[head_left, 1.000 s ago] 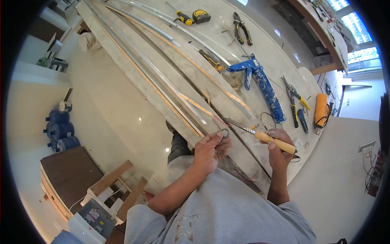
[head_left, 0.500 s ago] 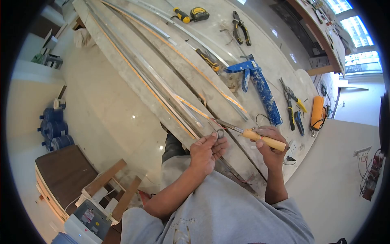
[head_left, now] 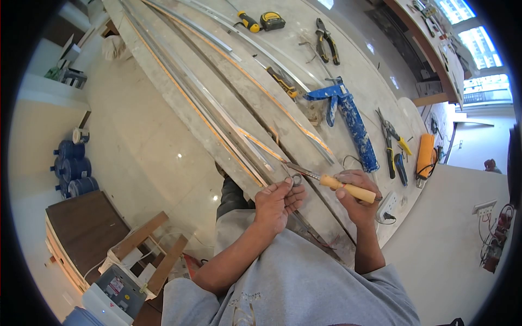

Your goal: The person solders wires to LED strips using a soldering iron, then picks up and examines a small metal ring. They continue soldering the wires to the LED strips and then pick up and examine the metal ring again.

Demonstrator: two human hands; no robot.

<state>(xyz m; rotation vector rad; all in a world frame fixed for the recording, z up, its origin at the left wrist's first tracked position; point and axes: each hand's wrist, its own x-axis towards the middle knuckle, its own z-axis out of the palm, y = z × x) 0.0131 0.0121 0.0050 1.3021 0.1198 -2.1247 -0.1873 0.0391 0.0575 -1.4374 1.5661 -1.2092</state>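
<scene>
My right hand (head_left: 356, 196) grips the wooden handle of a soldering iron (head_left: 340, 186), its metal shaft pointing up and left. Near the tip lies the end of an orange-yellow LED strip (head_left: 260, 142); whether they touch is too small to tell. My left hand (head_left: 275, 202), just left of the iron, pinches a small coil of grey wire, likely solder (head_left: 296, 179), between thumb and fingers. Both hands are over the near end of the worktable (head_left: 321, 214). Long metal channels (head_left: 204, 98) lie lengthwise beside the strip.
Right of the strips lie a blue caulking gun (head_left: 353, 127), pliers (head_left: 327, 41), a tape measure (head_left: 272, 20), a yellow-black screwdriver (head_left: 247, 22), snips (head_left: 389, 138) and an orange heat gun (head_left: 426, 157). A power strip (head_left: 387, 207) sits at the table's right edge. Blue water bottles (head_left: 72, 168) stand left.
The soldering iron and my right hand have shifted slightly left and down. My left hand stays nearly in place with the wire coil. The view has tilted a little.
</scene>
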